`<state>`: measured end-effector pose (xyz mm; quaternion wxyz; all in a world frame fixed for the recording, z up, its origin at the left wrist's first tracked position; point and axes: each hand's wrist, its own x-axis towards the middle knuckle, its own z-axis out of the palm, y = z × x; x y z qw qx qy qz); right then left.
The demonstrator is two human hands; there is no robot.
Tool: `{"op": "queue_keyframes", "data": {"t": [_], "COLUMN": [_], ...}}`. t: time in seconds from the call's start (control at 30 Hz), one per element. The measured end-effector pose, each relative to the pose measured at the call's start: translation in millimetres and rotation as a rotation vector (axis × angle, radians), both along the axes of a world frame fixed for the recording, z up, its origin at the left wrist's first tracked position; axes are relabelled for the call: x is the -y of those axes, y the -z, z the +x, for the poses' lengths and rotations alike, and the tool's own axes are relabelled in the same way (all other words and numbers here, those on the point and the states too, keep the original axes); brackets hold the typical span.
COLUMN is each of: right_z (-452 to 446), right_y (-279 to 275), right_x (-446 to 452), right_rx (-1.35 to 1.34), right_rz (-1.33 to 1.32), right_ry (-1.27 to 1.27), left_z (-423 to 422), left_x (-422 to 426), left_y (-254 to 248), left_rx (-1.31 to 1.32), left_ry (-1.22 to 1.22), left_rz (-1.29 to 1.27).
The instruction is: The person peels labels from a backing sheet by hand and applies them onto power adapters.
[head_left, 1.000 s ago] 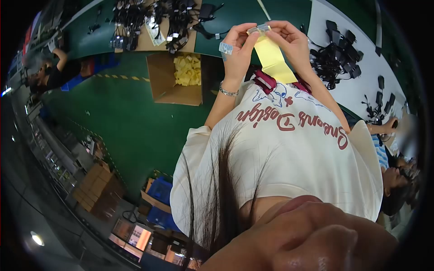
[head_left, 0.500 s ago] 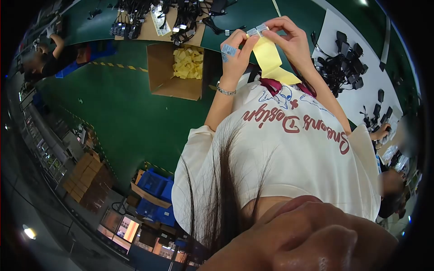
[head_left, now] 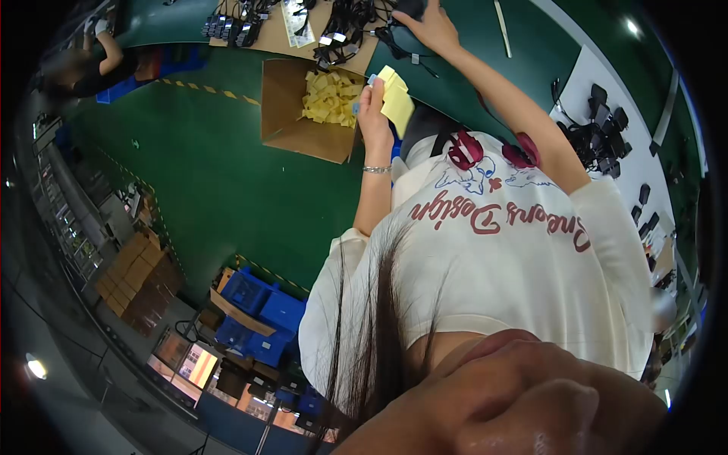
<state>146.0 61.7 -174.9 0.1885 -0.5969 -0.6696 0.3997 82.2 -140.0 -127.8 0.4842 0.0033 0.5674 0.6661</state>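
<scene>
My left hand (head_left: pixel 374 114) is closed on a folded yellow paper strip (head_left: pixel 397 102), beside the open cardboard box (head_left: pixel 292 114) that holds many yellow paper pieces (head_left: pixel 331 97). A light blue label shows at its fingers. My right hand (head_left: pixel 432 29) reaches over the green table (head_left: pixel 474 80) at the top edge of the view. Its thumb and fingers are around a black adapter (head_left: pixel 410 9), partly cut off by the frame. Black cables (head_left: pixel 341 39) lie beside it on a cardboard sheet (head_left: pixel 267 34).
On the white surface (head_left: pixel 580 83) at the right are several black adapters (head_left: pixel 603 125). A printed sheet (head_left: pixel 297 23) lies among the cables. Blue crates (head_left: pixel 262 315) stand lower left. A person (head_left: pixel 87 72) works at the far left.
My right hand has let go of the yellow strip and moved up and left to the black adapter. My left hand has moved down and left with the strip, nearer the box.
</scene>
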Motion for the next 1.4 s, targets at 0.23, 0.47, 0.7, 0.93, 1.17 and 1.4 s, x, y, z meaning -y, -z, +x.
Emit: {"op": "queue_keyframes", "data": {"t": [0.23,0.47,0.7,0.93,1.17,1.4], "right_z": [-11.3,58.9,100.2,137.8,160.7,149.0], "right_y": [49.7,-45.6,-164.0,-154.5,-132.5,-150.6], "right_x": [-39.8,-27.6,-2.9,-7.4,20.2,25.6], "right_rx": [0.241,-0.529,-1.052,-1.071,-1.037,-1.772], "right_rz": [0.034,-0.085,-0.303,-0.371,-0.208,0.356], "right_ry": [0.011,0.004,-0.073,-0.203,0.143,-0.420], "left_z": [5.3,-16.4,-20.0,22.2,58.0,59.9], "left_x": [-1.3,-10.6,-79.0,-171.3,-150.9,-125.8], "left_y": [3.6,-3.1,-60.2,-42.2,-68.5,-106.7], "left_rx": [-0.040,0.027,0.020,0.298,0.434,0.729], "left_ry": [-0.048,-0.057,0.147,0.619,0.385,0.421], "left_rz": [0.068,0.262,0.559,1.018,0.878,0.985]}}
